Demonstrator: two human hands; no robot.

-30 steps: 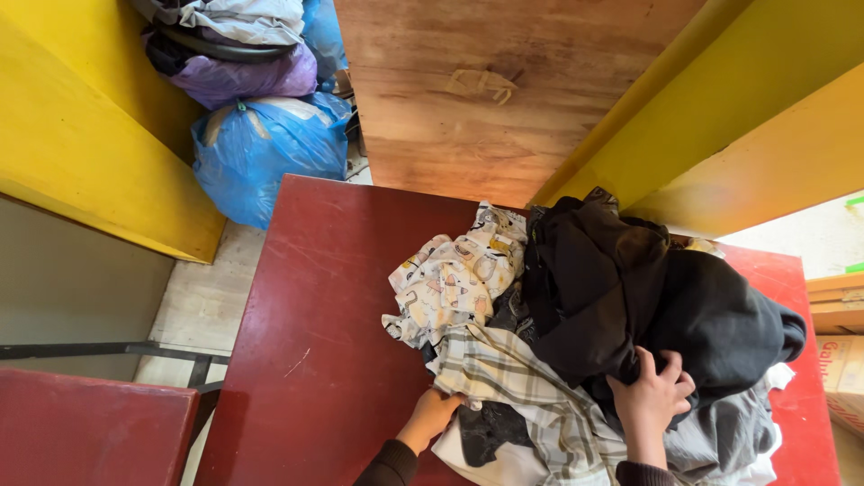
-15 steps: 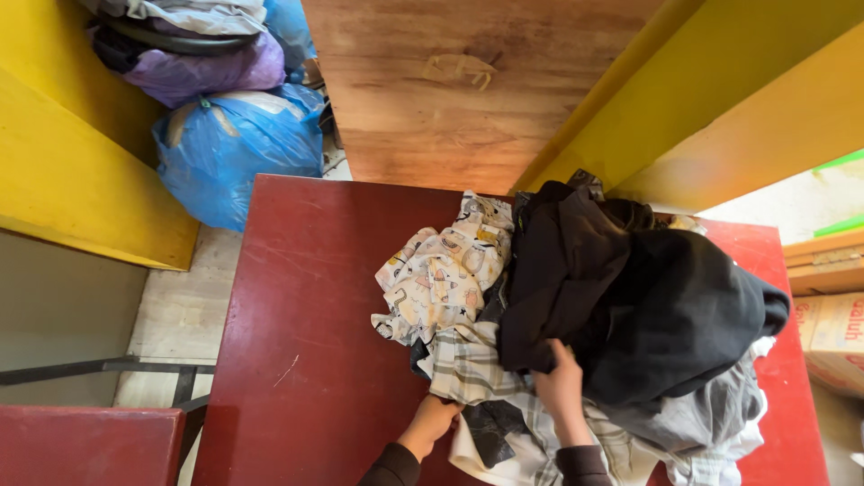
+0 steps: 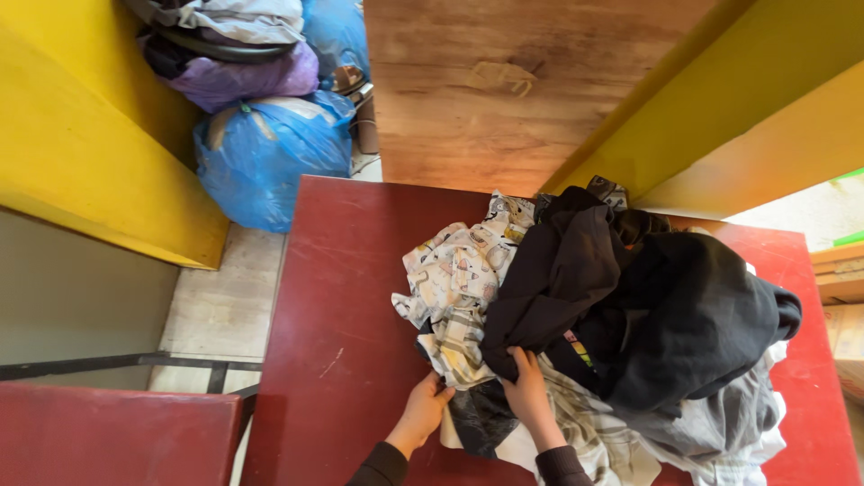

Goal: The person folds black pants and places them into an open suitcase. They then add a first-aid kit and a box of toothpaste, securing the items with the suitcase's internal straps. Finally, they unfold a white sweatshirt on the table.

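Two hands are in view, both coming up from the near edge. The left hand is closed on the near-left edge of the plaid shirt, a cream and grey checked piece at the near-left of the pile. The right hand sits just to its right, fingers curled into the lower hem of the black garment, gripping it where it overlaps the plaid. The two hands are near each other but not touching.

All of it lies on one dark red table, with the clothes heaped over its right half. I count roughly four distinct pieces: the plaid one, the big black one (might be two black layers, can't tell where one ends), one white patterned cloth with little cartoon prints at the far-left of the heap, and one grey garment down at the near-right.

Off the table, far left on the floor: one blue plastic bag, tied shut, with one purple bag stacked on it. A wooden board stands at the far side, with yellow panels on both sides.
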